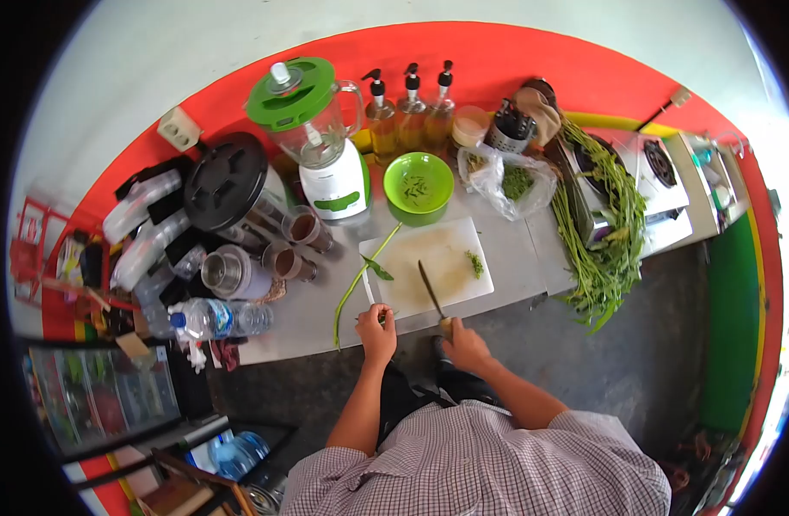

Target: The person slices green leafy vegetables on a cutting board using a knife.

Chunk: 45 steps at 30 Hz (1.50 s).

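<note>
My right hand [467, 346] is wrapped round the handle of a knife [428, 285], whose blade points away over the white cutting board [450, 245]. At the board's near-left corner, my left hand [376, 335] is closed, with a small bit of green vegetable showing at its fingertips. Across the board's left edge lies a long green stalk [353, 288] with a leaf, its lower end beside my left hand. A small heap of chopped greens [474, 264] rests on the board's right side. Behind the board, a green bowl [418, 206] holds several cut green pieces.
Leafy stalks [614, 224] hang over a gas stove [670, 202] at the right. A plastic bag of greens [517, 182] lies beside the bowl. A blender [332, 176], pump bottles [412, 116], cups [308, 230] and a water bottle [218, 319] stand behind and left.
</note>
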Motion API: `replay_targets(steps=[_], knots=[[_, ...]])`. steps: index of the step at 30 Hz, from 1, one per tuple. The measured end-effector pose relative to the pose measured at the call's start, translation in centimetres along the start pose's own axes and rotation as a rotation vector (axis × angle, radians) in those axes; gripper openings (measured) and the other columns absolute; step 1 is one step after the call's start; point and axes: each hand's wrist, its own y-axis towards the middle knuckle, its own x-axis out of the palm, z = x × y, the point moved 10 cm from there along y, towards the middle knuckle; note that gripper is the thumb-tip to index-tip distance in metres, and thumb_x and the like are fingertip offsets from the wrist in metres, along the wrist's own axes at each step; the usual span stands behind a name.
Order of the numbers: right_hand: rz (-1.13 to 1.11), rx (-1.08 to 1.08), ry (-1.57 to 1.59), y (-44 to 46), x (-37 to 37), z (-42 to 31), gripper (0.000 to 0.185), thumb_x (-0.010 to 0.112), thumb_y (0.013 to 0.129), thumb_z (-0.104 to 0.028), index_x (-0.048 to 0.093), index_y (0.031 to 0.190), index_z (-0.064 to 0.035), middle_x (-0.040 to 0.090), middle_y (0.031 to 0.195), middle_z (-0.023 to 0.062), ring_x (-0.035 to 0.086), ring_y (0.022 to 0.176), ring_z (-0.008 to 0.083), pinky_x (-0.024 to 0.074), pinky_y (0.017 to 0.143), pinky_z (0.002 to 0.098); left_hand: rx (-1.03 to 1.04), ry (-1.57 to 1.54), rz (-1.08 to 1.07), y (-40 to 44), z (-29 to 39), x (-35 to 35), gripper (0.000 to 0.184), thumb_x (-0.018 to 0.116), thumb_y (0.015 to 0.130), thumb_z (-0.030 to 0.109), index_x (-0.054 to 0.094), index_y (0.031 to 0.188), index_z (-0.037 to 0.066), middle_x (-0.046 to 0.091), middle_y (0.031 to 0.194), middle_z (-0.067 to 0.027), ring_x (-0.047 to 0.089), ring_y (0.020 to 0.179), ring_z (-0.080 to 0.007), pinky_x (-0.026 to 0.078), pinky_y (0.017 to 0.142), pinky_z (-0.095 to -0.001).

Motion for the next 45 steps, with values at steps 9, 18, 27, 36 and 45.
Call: replay_targets(steps=[9, 18, 27, 36, 45], knots=[[0.234, 0.288, 0.021, 0.3, -5.0, 3.8, 0.046, 0.062, 0.090, -0.028, 0.041, 0.122, -0.0029, 0.068, 0.095, 0.0313, 0.067, 0.089, 0.0509, 0.0528, 0.078, 0.0606, -0.025, -0.144, -0.255, 1.2, -1.8, 0.7, 0.008, 0.066, 0.094, 0.017, 0.067, 0.098, 0.011, 0.071, 0.089, -0.0025, 0.063, 0.094, -0.0266, 0.044, 0.088, -0.0467], [0.161, 0.071, 0.106, 3.3, -5.2, 1.0, 0.046, 0.061, 0.088, -0.027, 0.044, 0.121, -0.0006, 0.068, 0.094, 0.0337, 0.065, 0.090, 0.0533, 0.0512, 0.081, 0.0604, -0.072, -0.009, -0.325, 2.3, -2.5, 1.4, 0.011, 0.067, 0.093, 0.021, 0.069, 0.098, 0.012, 0.072, 0.090, -0.0036, 0.064, 0.094, -0.0287, 0.048, 0.085, -0.0465], [0.101, -0.048, 0.054, 2.7, -7.1, 6.5, 0.051, 0.064, 0.088, -0.027, 0.042, 0.124, 0.0015, 0.067, 0.092, 0.0338, 0.065, 0.087, 0.0523, 0.0506, 0.079, 0.0601, -0.163, -0.238, 0.006, 0.8, -0.1, -0.7, 0.010, 0.063, 0.096, 0.008, 0.063, 0.100, -0.002, 0.070, 0.096, -0.0092, 0.065, 0.093, -0.0157, 0.049, 0.083, -0.0311], [-0.044, -0.215, 0.299, 5.3, -3.8, 3.4, 0.054, 0.065, 0.089, -0.030, 0.044, 0.125, 0.0032, 0.067, 0.095, 0.0354, 0.064, 0.090, 0.0551, 0.0511, 0.084, 0.0603, -0.273, -0.816, -0.094, 2.1, 2.3, 2.9, 0.008, 0.058, 0.100, 0.008, 0.060, 0.100, 0.001, 0.068, 0.096, -0.0076, 0.066, 0.089, -0.0147, 0.052, 0.076, -0.0301], [0.181, -0.048, 0.234, 2.7, -7.0, 6.7, 0.057, 0.069, 0.087, -0.030, 0.048, 0.127, 0.0049, 0.066, 0.105, 0.0357, 0.064, 0.102, 0.0521, 0.0506, 0.088, 0.0559, 0.107, -0.144, 0.098, 4.8, 6.5, 1.5, 0.006, 0.064, 0.092, 0.007, 0.064, 0.096, 0.004, 0.067, 0.099, -0.0088, 0.064, 0.093, -0.0278, 0.051, 0.081, -0.0405]])
